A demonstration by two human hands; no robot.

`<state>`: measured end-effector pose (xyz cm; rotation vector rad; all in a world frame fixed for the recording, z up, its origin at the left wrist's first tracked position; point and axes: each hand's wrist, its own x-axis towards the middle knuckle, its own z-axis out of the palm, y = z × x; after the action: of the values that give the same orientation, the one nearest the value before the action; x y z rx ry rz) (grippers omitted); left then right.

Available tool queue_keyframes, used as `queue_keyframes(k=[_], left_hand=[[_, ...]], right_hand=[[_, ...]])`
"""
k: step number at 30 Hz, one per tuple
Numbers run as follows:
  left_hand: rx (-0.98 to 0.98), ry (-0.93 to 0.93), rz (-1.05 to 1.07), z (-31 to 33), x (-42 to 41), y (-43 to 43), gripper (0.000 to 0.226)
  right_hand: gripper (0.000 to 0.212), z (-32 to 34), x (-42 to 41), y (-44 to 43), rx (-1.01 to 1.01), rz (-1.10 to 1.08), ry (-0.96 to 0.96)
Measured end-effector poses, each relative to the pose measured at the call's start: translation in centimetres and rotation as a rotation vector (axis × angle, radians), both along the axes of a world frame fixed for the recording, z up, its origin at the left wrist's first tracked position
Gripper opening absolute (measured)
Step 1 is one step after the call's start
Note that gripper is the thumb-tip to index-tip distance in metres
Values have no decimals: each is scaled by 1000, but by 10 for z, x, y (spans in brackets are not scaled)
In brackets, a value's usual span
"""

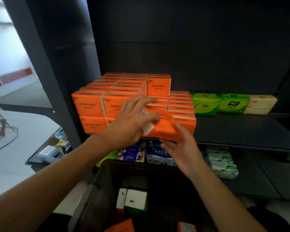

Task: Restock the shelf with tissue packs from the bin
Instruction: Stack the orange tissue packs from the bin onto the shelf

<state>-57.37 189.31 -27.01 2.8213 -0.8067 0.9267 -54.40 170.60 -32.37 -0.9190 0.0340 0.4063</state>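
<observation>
While the left hand (132,119) reaches over the white end of an orange plastic-wrapped tissue pack (164,128), its spread fingers and thumb wrap that end and grip it. The right hand (179,146) is open, palm turned up and to the left, with straight fingers touching the pack's near lower edge. Motion blur hides the exact contact.

This pack sits at the near edge of the dark metal shelf (241,129), tilted slightly. It is just right of the taller block of stacked orange tissue packs (92,104) and in front of a lower row of the same packs (179,101). One more orange pack stands upright at the far right of the tall block.

Farther right on the same shelf lie two bright green soft packs (206,104) and a cream-coloured pack (259,104), side by side and touching.

Below, on the lower shelf, are blue-and-white packs (134,154) and white-and-green packs (224,164).

Nearest the camera, a dark plastic bin (107,178) holds a white-and-green pack (136,201) standing on end, beside a white-and-red one. Orange packs (122,226) lie at its near side.
</observation>
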Motion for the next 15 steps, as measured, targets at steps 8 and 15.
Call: queue_keyframes(k=[8, 15], left_hand=[[65, 78, 18, 22, 35, 5, 56], [-65, 25, -9, 47, 89, 15, 43]], right_hand=[[33, 8, 27, 24, 125, -195, -100], [35, 28, 84, 26, -57, -241, -336]])
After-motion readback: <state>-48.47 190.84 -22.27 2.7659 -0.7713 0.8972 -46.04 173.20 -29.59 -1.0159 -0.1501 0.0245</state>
